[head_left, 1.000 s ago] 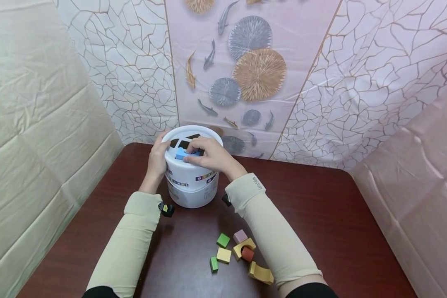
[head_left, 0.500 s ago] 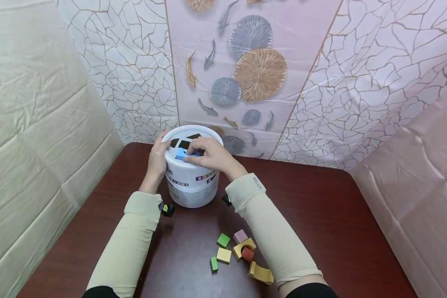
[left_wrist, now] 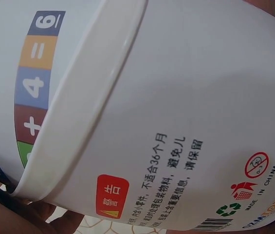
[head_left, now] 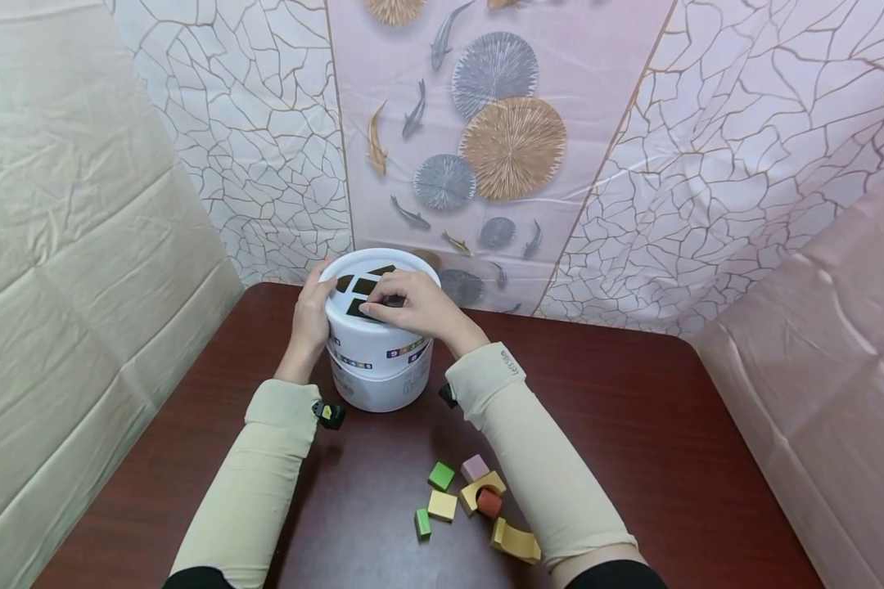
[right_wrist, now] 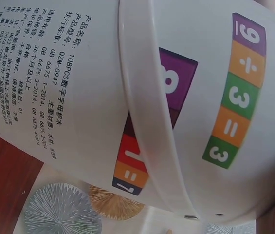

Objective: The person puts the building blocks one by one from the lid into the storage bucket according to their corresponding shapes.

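A white toy bucket (head_left: 379, 388), printed with coloured number strips, stands upright on the table. Its white lid (head_left: 361, 263) has several dark shaped holes. My left hand (head_left: 312, 315) grips the bucket's left side, its thumb by the lid's rim; fingers (left_wrist: 68, 222) reach round the wall in the left wrist view. Over the front right of the lid, my right hand (head_left: 423, 304) has bent fingers and thumb beside a hole, partly covering it. No block shows between them. In the right wrist view the bucket's printed wall (right_wrist: 205, 63) fills most of the picture.
Toy blocks lie on the dark red table (head_left: 597, 409) in front of the bucket: green (head_left: 441, 475), pink (head_left: 475, 467), a pale yellow one (head_left: 442, 505), a red one (head_left: 489, 502) and yellow arches (head_left: 516, 540). Patterned cloth (head_left: 265, 123) hangs close behind the bucket.
The blue block that was in my right fingers at the front hole is out of sight, and the hole shows dark. Both hands and the bucket have stayed nearly in place.
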### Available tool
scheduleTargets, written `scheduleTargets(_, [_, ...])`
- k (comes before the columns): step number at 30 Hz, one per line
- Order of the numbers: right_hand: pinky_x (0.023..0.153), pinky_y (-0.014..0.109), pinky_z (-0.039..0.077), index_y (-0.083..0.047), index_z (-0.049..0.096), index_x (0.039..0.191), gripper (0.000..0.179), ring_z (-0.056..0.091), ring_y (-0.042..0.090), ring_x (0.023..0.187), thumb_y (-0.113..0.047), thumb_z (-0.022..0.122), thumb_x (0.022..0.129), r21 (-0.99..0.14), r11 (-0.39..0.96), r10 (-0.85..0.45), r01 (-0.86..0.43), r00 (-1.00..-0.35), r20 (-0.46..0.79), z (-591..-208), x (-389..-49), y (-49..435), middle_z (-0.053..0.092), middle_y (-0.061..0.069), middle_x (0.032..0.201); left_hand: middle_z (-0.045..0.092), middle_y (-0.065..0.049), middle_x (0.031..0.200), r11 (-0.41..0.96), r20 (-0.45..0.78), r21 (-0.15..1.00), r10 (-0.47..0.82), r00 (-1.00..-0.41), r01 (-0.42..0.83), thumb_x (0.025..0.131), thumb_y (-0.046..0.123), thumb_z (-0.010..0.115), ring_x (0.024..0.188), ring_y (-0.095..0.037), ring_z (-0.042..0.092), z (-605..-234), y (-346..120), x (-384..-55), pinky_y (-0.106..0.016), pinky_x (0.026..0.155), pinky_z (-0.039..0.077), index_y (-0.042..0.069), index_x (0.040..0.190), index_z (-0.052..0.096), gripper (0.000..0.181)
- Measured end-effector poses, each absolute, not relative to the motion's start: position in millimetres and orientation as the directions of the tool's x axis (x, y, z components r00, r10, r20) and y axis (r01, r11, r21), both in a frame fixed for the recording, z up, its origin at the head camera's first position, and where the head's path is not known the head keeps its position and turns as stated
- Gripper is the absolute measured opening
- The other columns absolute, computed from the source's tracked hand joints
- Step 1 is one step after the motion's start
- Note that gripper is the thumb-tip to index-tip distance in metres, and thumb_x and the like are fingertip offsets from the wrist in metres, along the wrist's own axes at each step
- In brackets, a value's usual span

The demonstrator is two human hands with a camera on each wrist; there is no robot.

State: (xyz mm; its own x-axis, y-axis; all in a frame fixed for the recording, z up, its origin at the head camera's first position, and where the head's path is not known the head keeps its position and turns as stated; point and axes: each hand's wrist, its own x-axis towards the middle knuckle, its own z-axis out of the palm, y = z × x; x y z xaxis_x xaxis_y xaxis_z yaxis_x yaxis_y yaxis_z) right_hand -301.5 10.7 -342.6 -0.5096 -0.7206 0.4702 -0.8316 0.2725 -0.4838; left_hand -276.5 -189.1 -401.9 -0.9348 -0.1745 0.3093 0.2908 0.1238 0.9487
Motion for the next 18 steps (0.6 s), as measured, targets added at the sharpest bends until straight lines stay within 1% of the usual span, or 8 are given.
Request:
scheduleTargets(6, [0.074, 0.027, 0.049, -0.017, 0.078, 0.087, 0.011, 0.06, 0.007, 0.083, -0.025, 0.074, 0.093, -0.507, 0.245, -0.693, -0.826, -0.515, 0.504, -344.6, -300.8, 10.3, 0.069, -0.01, 0.088, 0.043, -0.006, 0.154, 0.138, 0.293, 0.953, -0.181, -0.939, 0.271, 0.101, 0.027, 0.036, 0.14, -0.022, 0.039, -404.2, -190.5, -278.0, -0.042, 0.118, 0.026, 0.015, 0.152, 0.042, 0.053])
scheduleTargets(11, [0.07, 0.03, 0.049, -0.015, 0.078, 0.084, 0.014, 0.059, 0.009, 0.078, -0.023, 0.074, 0.094, -0.561, 0.183, -0.658, -0.808, -0.524, 0.54, -346.8, -297.9, 13.6, 0.069, -0.009, 0.083, 0.047, -0.008, 0.151, 0.14, 0.3, 0.951, -0.19, -0.935, 0.276, 0.1, 0.026, 0.038, 0.137, -0.025, 0.042, -404.5, -190.2, -278.2, -0.044, 0.116, 0.028, 0.012, 0.15, 0.045, 0.052])
scheduleTargets(13, [0.069, 0.032, 0.049, -0.015, 0.077, 0.081, 0.015, 0.059, 0.011, 0.077, -0.022, 0.072, 0.095, -0.602, 0.142, -0.646, -0.786, -0.535, 0.545, -346.6, -294.9, 17.3, 0.069, -0.008, 0.082, 0.047, -0.008, 0.151, 0.14, 0.309, 0.948, -0.198, -0.93, 0.285, 0.1, 0.025, 0.039, 0.137, -0.025, 0.042, -404.1, -189.8, -278.4, -0.044, 0.116, 0.028, 0.01, 0.15, 0.046, 0.052])
scheduleTargets(15, [0.071, 0.033, 0.049, -0.013, 0.076, 0.08, 0.018, 0.06, 0.013, 0.079, -0.018, 0.07, 0.095, -0.66, 0.075, -0.638, -0.747, -0.545, 0.544, -345.8, -289.1, 24.3, 0.069, -0.003, 0.082, 0.047, -0.008, 0.152, 0.134, 0.313, 0.947, -0.205, -0.927, 0.291, 0.101, 0.024, 0.039, 0.138, -0.024, 0.041, -403.6, -189.3, -278.6, -0.042, 0.117, 0.026, 0.011, 0.15, 0.047, 0.051])
scheduleTargets(16, [0.072, 0.034, 0.05, -0.011, 0.076, 0.079, 0.019, 0.061, 0.015, 0.08, -0.014, 0.068, 0.096, -0.686, 0.035, -0.642, -0.726, -0.542, 0.542, -345.9, -285.0, 29.0, 0.07, -0.001, 0.083, 0.046, -0.007, 0.152, 0.132, 0.313, 0.948, -0.206, -0.927, 0.29, 0.101, 0.024, 0.039, 0.139, -0.023, 0.04, -403.5, -189.2, -278.7, -0.041, 0.117, 0.026, 0.011, 0.15, 0.046, 0.051])
scheduleTargets(18, [0.075, 0.034, 0.049, -0.006, 0.075, 0.077, 0.02, 0.062, 0.019, 0.081, -0.008, 0.066, 0.095, -0.712, -0.046, -0.66, -0.701, -0.514, 0.548, -348.6, -276.0, 39.8, 0.069, 0.005, 0.082, 0.045, -0.007, 0.153, 0.126, 0.308, 0.95, -0.208, -0.928, 0.287, 0.102, 0.023, 0.038, 0.14, -0.022, 0.039, -402.9, -189.0, -278.7, -0.04, 0.118, 0.025, 0.012, 0.15, 0.046, 0.051])
